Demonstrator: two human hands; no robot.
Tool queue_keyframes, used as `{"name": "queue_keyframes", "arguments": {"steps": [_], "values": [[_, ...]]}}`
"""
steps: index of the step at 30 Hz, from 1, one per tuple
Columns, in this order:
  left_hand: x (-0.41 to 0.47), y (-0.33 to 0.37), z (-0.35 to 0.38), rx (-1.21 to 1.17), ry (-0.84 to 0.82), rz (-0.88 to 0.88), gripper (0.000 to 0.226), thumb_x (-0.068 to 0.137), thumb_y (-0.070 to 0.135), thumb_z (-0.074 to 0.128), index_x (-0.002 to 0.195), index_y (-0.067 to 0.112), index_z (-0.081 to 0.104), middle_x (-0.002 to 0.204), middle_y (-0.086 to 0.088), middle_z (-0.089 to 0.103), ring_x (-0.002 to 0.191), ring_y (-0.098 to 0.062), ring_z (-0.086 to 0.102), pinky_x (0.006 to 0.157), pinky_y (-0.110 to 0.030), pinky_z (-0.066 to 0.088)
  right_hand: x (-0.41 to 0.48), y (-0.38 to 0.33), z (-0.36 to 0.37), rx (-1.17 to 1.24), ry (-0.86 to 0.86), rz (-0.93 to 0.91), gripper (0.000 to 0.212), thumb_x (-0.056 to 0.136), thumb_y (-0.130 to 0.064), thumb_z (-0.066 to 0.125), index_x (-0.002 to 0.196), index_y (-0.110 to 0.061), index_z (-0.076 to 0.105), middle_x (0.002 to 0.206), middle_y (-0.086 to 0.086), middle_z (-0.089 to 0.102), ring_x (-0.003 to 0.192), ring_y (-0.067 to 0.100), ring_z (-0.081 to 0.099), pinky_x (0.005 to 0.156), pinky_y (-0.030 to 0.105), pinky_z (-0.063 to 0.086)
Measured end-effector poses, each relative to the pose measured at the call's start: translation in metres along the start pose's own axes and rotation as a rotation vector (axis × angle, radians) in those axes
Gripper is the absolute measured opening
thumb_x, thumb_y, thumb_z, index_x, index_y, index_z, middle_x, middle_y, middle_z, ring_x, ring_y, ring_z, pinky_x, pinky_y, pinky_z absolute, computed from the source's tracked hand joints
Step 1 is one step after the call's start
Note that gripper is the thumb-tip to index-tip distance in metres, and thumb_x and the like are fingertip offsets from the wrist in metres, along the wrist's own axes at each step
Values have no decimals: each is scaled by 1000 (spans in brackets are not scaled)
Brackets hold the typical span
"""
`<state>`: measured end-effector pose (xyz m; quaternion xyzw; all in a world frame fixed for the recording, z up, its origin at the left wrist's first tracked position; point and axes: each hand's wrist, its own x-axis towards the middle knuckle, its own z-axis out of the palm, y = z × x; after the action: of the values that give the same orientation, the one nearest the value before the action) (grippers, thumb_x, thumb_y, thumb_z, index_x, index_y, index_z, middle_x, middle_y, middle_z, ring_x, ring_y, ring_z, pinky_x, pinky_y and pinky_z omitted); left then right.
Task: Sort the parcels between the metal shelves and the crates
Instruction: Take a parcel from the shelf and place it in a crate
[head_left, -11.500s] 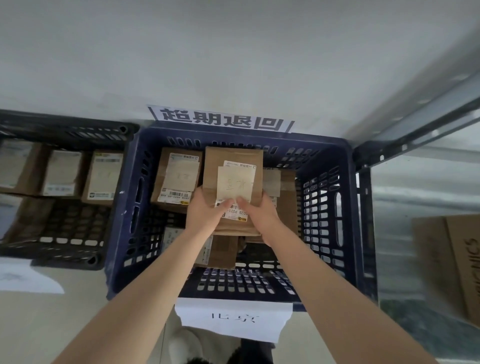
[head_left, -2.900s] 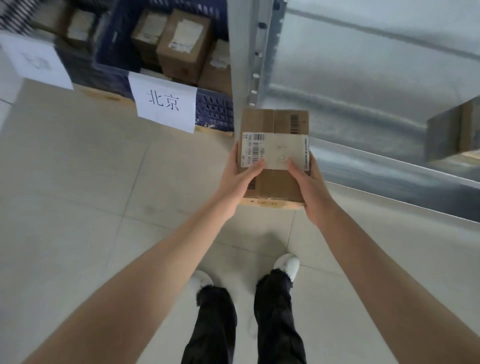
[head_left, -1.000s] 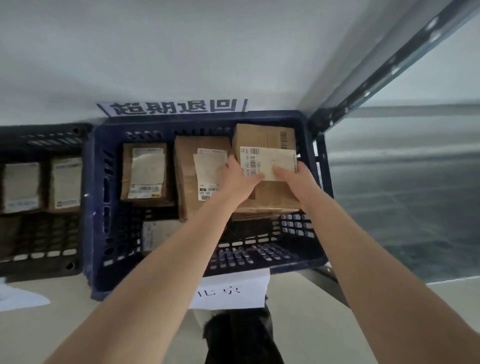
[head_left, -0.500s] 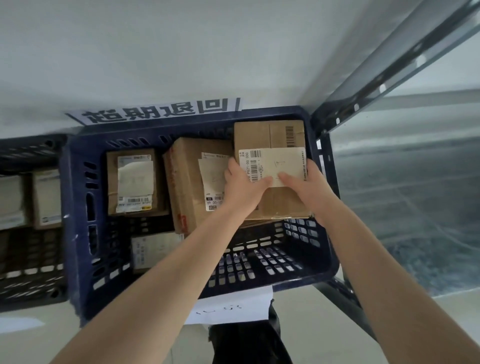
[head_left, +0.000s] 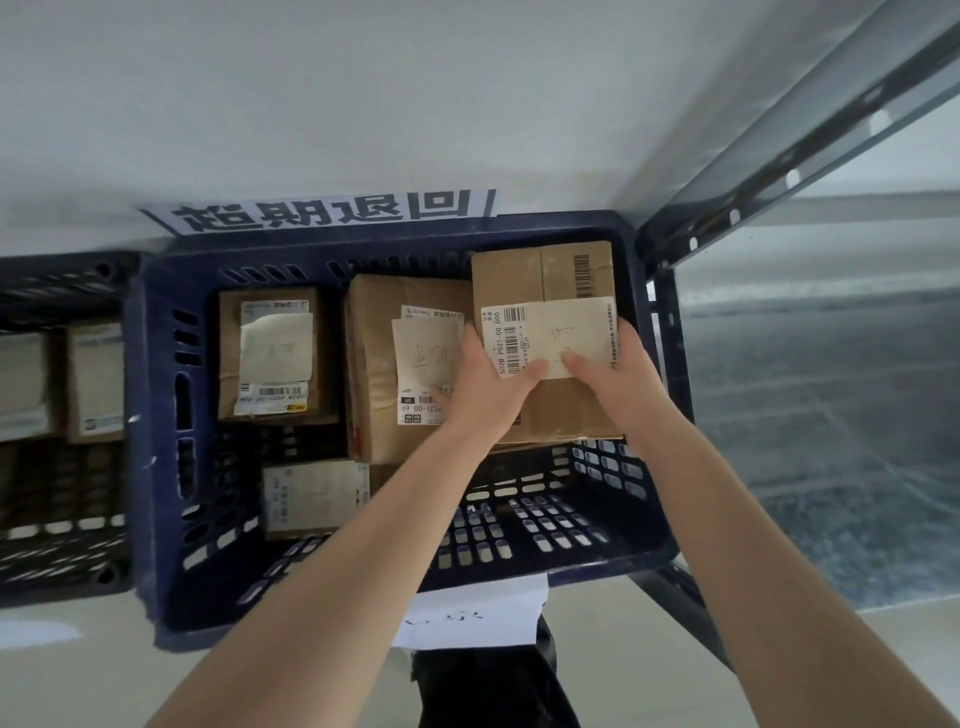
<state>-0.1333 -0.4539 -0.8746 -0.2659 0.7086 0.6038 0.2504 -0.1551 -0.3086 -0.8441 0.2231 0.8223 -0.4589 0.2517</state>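
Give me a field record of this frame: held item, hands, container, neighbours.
held: cardboard parcel, white label facing up
left hand: grips the parcel's left edge, thumb on label
right hand: grips the right edge, thumb on label
location: far right corner of blue crate
set down: cannot tell
also in crate: middle parcel, left parcel, lower parcel
neighbours: black crate to the left, metal shelf frame to the right

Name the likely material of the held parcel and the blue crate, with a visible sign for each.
Held parcel: matte brown cardboard, seemingly; flap seam and paper label show. Blue crate: probably moulded plastic, slight sheen, slotted walls.
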Motion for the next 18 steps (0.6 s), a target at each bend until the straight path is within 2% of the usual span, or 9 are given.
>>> {"name": "queue_keyframes", "arguments": {"steps": [2,4,7,9,10,12,13,15,18], "values": [[-1,2,1,5,21,-4,99,62,59,74,144,25,28,130,11,59,126,-17,53,111,-53,37,2,0,0,-41,1,-14,60,95,-22,66,146,-16,35,134,1,55,109,13,53,69,19,44],[2,-2,2,-31,51,-7,86,78,37,79,145,17,28,133,4,58,124,-17,54,106,-40,44,4,1,2,-115,17,-35,59,94,-24,67,144,-15,37,134,2,55,112,16,55,69,20,44],[4,-11,1,-53,50,12,74,84,22,77,142,15,32,133,1,59,120,-13,56,88,-23,44,3,2,5,-179,51,-57,59,93,-25,68,143,-15,38,136,4,54,117,19,55,66,16,42],[2,-11,1,-69,34,27,72,85,22,76,141,17,31,133,3,59,119,-12,56,91,-24,44,-1,3,5,-179,88,-60,59,93,-23,68,143,-16,38,136,4,53,117,18,54,65,13,41],[0,-11,2,-75,30,32,71,85,25,76,140,20,32,132,5,59,120,-12,55,99,-31,44,-4,3,5,-169,105,-56,59,93,-22,69,143,-16,38,136,3,53,115,16,53,65,13,40],[-4,-10,5,-59,37,33,73,82,35,76,139,26,31,129,12,60,126,-14,52,115,-54,29,-7,4,4,-156,122,-54,58,93,-21,69,142,-17,38,135,3,54,110,11,51,65,12,40],[-4,-11,6,-25,48,27,76,81,40,74,141,27,29,130,15,60,132,-16,47,119,-62,11,-8,5,4,-157,126,-58,57,92,-21,69,141,-17,39,135,3,54,108,10,49,65,13,40],[-7,-13,6,120,102,8,79,84,49,68,147,28,26,134,18,57,141,-18,37,110,-62,-23,-9,5,5,-161,131,-58,56,92,-20,69,140,-17,40,134,3,54,107,10,49,67,15,42],[-9,-15,-1,358,144,-20,85,79,67,62,149,33,25,143,16,51,146,-24,29,100,-64,-32,-9,6,8,-166,114,-45,55,92,-22,70,139,-15,42,133,4,55,109,14,53,75,22,46]]}}
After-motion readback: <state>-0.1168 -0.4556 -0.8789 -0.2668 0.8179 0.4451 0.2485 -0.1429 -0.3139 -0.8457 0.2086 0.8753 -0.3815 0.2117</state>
